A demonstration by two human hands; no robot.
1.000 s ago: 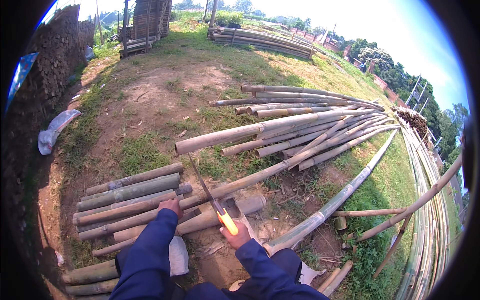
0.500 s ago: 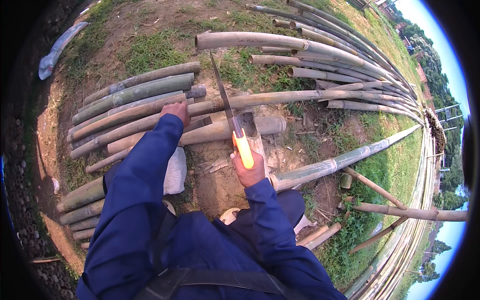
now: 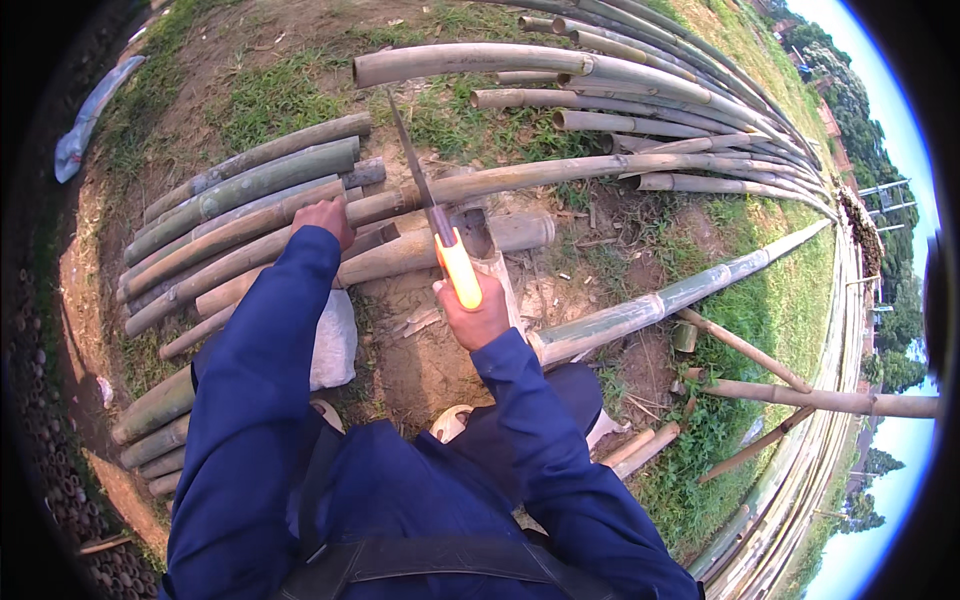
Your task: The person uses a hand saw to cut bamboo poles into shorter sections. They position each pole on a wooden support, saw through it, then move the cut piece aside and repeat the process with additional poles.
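My right hand grips the orange handle of a long-bladed knife, whose dark blade points up and away over the bamboo. My left hand rests on a long bamboo pole that runs from the short-piece pile off to the right. Just beyond the knife handle lies a thick cut bamboo section on bare dirt. Both arms are in blue sleeves.
A stack of short bamboo lengths lies at left, more by my left side. Long poles fan out at the top right. A green pole crosses at right. A white sack sits under my left arm.
The view has tilted further down toward my body. My left hand has settled on the pole and the knife stays raised in my right hand.
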